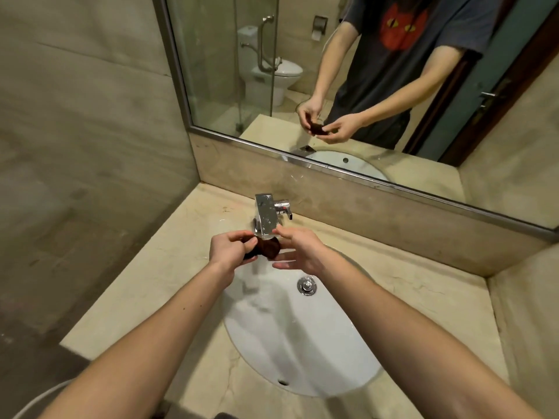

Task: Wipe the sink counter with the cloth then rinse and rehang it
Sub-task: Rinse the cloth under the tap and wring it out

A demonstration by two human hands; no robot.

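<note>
Your left hand (228,247) is gripping the cloth (267,247): the fingers are curling round its left part and the thumb is pressing on it from above. The cloth is dark brown and bunched into a small wad. It is sticking out to the right of this hand, into the gap between your two hands.

Your right hand (302,252) is meeting the cloth from the other side. In the direct view its fingers are looking rather spread, one pointing up toward the spout and the others lying lower. The reflection in the mirror (242,71), however, is showing the thumb and fingers of this hand pinching the right edge of the cloth. So both hands are holding it.

The cloth is hanging in the air just under the end of the chrome faucet (266,217). It is touching or almost touching the spout; I cannot tell which. Both hands are hovering above the far end of the white basin (302,343). A blurred streak, which seems to be water, is falling from under the cloth into the basin, to the left of the metal drain plug (307,285).

The beige stone counter (169,282) is surrounding the basin on all sides, and the cloth is being held above it, apart from its surface. The faucet's lever (284,205) is pointing to the right, along the low stone ledge under the mirror.
</note>
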